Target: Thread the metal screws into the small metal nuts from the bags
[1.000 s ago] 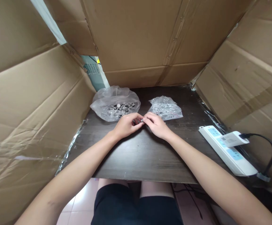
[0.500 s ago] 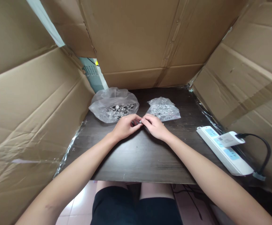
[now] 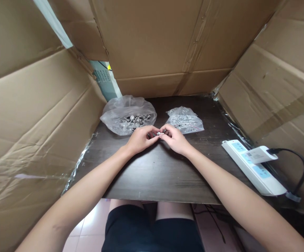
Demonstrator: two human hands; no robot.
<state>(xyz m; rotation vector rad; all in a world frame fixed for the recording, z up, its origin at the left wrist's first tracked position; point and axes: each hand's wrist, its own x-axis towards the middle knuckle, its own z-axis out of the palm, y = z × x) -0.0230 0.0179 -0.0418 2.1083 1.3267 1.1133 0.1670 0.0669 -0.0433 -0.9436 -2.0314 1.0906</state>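
Both my hands meet over the dark table, near the two plastic bags. My left hand (image 3: 142, 139) pinches a small shiny metal screw (image 3: 158, 133) between thumb and fingertips. The screw lies roughly sideways, its thicker end toward the left and its thin shank toward the right. My right hand (image 3: 175, 139) has its thumb and forefinger closed about the shank end. Just behind my left hand sits an open clear bag (image 3: 112, 119) holding many metal screws (image 3: 138, 119), some with round heads. A smaller clear bag (image 3: 185, 120) of small metal pieces lies behind my right hand.
Cardboard walls (image 3: 157, 42) enclose the dark wooden table (image 3: 152, 175) on the left, back and right. A white power strip (image 3: 254, 169) with a plugged-in white adapter (image 3: 259, 154) and black cable lies along the right side. My legs are below the front edge.
My fingertips have parted slightly, so the screw and its shank now show between them. The whole view has shifted a little; the bags stay in place.
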